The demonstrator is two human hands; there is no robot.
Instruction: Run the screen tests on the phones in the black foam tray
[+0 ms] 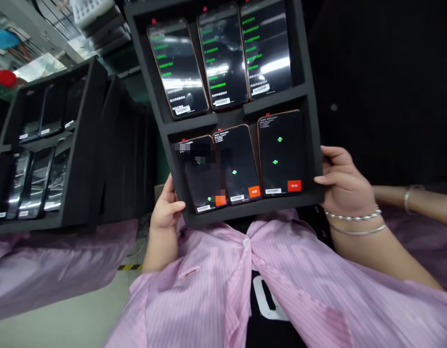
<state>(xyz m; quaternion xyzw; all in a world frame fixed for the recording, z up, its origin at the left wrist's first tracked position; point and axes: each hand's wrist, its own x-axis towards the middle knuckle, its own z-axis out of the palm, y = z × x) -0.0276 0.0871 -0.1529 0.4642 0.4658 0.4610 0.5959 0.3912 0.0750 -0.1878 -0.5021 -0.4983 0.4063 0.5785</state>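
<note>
I hold a black foam tray (310, 101) tilted up in front of my chest. My left hand (166, 205) grips its lower left edge, fingers curled round it. My right hand (342, 181) clasps the lower right edge, thumb on the front. The tray holds two rows of three phones. The upper phones (223, 55) show green text lines. The lower phones (280, 152) show green arrows and an orange-red button.
Another black foam tray (81, 145) with dark phones stands at the left, more trays stacked behind it. A pink cloth (56, 266) covers the surface below. Another person's forearm with a bracelet (414, 193) reaches in at the right.
</note>
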